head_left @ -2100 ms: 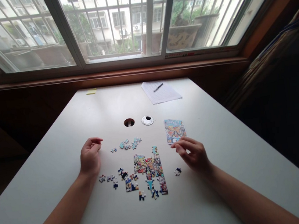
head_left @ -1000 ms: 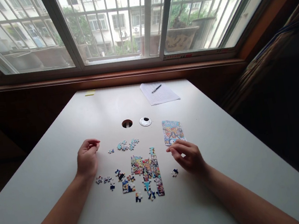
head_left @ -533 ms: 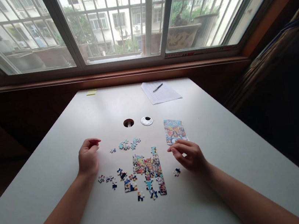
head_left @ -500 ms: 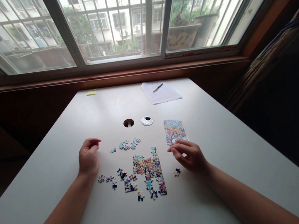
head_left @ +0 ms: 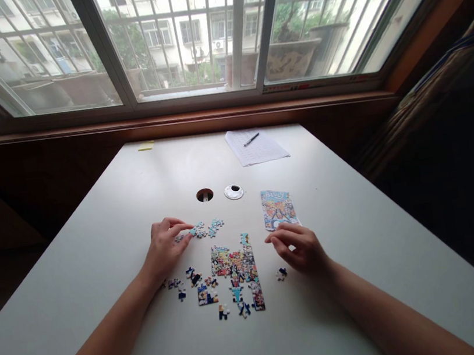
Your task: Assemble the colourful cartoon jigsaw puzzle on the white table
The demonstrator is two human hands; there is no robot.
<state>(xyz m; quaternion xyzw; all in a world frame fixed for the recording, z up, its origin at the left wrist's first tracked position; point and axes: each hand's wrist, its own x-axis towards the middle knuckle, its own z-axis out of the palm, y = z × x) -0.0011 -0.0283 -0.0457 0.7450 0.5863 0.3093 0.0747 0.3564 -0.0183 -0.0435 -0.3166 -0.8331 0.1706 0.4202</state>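
Observation:
A partly joined puzzle (head_left: 233,258) lies on the white table, with a taller column of pieces along its right side. My left hand (head_left: 166,246) is at the light-blue loose pieces (head_left: 215,226) above the puzzle, its thumb and index finger apart at the leftmost of them. My right hand (head_left: 297,246) rests right of the puzzle, fingers curled with a gap between thumb and index finger, nothing visible in it. Just below its fingertips lies a single dark-and-white piece (head_left: 281,274). The picture card (head_left: 277,207) lies beyond my right hand, which overlaps its lower edge.
Several loose dark pieces (head_left: 193,276) and a small joined block (head_left: 207,294) lie left of the puzzle. Farther back are a round table hole (head_left: 205,195), a metal ring cover (head_left: 234,192), paper sheets (head_left: 255,150) with a pen (head_left: 251,139), and yellow notes (head_left: 145,146).
My left hand has moved right to the light-blue pieces, and its thumb and index finger have spread. My right hand has hardly moved.

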